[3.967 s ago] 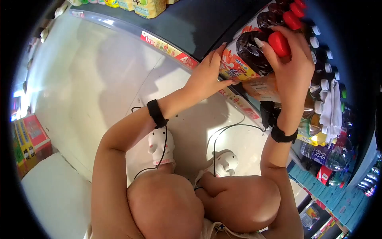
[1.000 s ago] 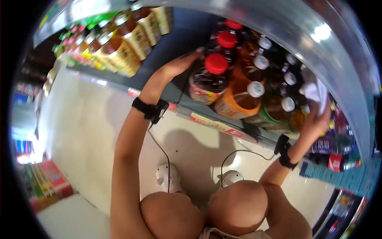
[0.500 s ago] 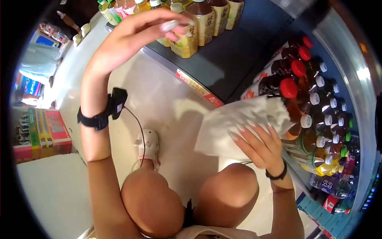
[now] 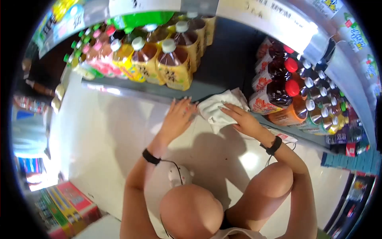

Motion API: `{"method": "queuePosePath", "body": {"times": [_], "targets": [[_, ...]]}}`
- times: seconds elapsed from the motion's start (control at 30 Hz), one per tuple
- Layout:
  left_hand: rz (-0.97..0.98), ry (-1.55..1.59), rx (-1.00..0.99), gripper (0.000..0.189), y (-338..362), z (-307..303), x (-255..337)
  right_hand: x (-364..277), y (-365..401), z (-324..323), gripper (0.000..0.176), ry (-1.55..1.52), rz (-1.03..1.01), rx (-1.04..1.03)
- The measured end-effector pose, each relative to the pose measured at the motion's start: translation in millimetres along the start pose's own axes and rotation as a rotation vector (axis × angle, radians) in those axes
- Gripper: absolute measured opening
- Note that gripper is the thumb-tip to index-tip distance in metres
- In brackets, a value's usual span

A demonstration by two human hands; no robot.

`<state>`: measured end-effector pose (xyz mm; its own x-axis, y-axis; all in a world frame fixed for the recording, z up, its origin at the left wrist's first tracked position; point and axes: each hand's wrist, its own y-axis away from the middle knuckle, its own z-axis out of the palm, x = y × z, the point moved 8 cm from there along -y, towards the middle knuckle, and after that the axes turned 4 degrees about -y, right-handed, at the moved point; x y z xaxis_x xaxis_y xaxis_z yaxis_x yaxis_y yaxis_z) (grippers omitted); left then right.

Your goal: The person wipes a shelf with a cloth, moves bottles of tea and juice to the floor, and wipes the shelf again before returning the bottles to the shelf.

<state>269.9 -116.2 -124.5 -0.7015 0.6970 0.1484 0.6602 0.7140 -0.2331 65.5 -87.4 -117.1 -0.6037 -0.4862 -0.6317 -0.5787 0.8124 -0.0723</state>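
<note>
My right hand (image 4: 245,122) holds a crumpled white cloth (image 4: 217,107) against the front edge of the dark bottom shelf (image 4: 229,59), fingers over its top. Just left of the cloth, my left hand (image 4: 178,119) has its fingers stretched out at the shelf's edge, with nothing in it. Yellow-labelled tea bottles (image 4: 175,69) with pale caps stand on the shelf beyond my left hand. To the right of the cloth are dark-red drink bottles (image 4: 274,97) with red caps.
More bottles (image 4: 320,115) with white caps stand farther right. Price signs (image 4: 266,24) hang from the shelf above. Stacked cartons (image 4: 65,207) sit at lower left, and blue boxes (image 4: 350,161) at right. Another person's light clothing (image 4: 30,133) shows at far left. Pale floor (image 4: 115,139) lies below.
My left hand has come down from the yellow-labelled bottles to the shelf's edge. My right hand has brought the cloth forward onto that edge. The view has shifted toward the shelf.
</note>
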Motion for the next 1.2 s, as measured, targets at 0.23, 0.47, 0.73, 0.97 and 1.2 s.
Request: {"method": "queuePosePath", "body": {"times": [0.23, 0.47, 0.73, 0.97, 1.2], "targets": [[0.015, 0.212, 0.245, 0.038, -13, -8, -9, -10, -4, 1, 0.078, -0.005, 0.057, 0.037], [-0.083, 0.321, 0.238, 0.035, -22, -3, -20, -18, -22, -2, 0.064, 0.216, 0.169, 0.003], [-0.084, 0.238, 0.188, 0.055, -87, -27, -13, 51, -132, 5, 0.030, 0.860, 0.250, -0.015], [-0.392, 0.112, -0.153, 0.059, -196, 24, -13, 96, -182, -70, 0.034, 0.528, 0.355, 0.453], [-0.446, 0.128, 0.286, 0.038, -268, 56, -33, 163, -168, -119, 0.033, 0.383, 0.324, 0.966]]}}
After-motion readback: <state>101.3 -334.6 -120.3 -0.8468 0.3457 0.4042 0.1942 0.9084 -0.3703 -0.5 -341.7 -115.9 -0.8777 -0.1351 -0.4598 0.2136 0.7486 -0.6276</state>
